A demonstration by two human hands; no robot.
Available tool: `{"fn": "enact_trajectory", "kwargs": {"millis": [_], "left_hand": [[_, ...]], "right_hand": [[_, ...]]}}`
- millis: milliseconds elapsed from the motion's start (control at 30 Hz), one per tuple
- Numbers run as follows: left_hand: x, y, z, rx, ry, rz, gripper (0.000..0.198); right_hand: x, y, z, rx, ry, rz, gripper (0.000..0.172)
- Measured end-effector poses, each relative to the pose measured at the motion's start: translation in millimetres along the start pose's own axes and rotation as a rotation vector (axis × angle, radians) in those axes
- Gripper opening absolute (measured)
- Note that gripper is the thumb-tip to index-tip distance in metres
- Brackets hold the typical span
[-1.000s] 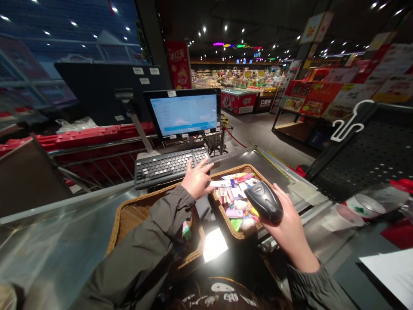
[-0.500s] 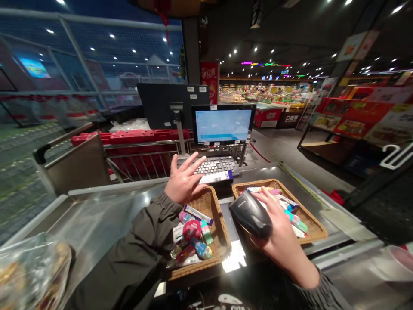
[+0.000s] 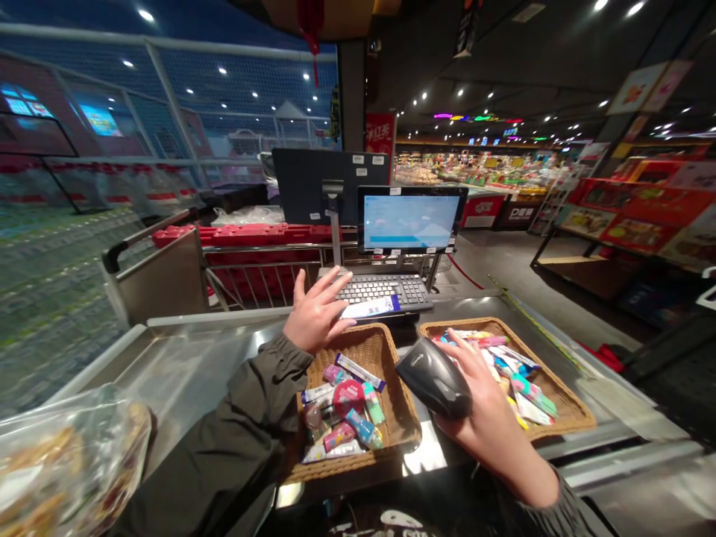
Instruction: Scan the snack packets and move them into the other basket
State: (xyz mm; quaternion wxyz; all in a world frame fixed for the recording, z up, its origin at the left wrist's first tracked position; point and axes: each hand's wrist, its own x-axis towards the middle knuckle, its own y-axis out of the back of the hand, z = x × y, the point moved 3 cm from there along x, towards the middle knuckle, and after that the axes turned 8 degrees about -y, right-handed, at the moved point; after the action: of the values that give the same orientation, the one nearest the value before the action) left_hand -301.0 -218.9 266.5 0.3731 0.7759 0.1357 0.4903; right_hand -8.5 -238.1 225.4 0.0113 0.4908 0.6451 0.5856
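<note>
Below, metal counter (image 3: 187, 354) bearing two wicker baskets (image 3: 398, 391); beyond, dark-ceilinged store (image 3: 495, 170).

Packet (image 3: 372, 306) beyond scanner (image 3: 433, 377): one end hidden by left hand (image 3: 314, 315). Plastic bag (image 3: 61, 462) far left of scanner: cut off. Screen (image 3: 410, 220) text beyond scanner too small.
</note>
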Motion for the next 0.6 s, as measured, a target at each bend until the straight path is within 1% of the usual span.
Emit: {"fn": "enact_trajectory", "kwargs": {"millis": [200,300,467,600], "left_hand": [[-10,-4.9,-2,-0.016,-0.01,-0.017,0.022],[-16,-8.0,0,-0.028,-0.014,-0.045,0.021],[-29,-14.3,4,-0.058,0.003,-0.131,0.022],[-47,-28.4,6,-0.09,0.026,-0.214,0.021]], "right_hand": [[-1,-2,-4,-0.007,-0.01,-0.011,0.048],[-1,-4,-5,0.004,-0.008,-0.027,0.046],[-4,-7,-7,0.023,-0.025,-0.051,0.042],[-7,-11,-6,0.029,-0.053,-0.071,0.043]]}}
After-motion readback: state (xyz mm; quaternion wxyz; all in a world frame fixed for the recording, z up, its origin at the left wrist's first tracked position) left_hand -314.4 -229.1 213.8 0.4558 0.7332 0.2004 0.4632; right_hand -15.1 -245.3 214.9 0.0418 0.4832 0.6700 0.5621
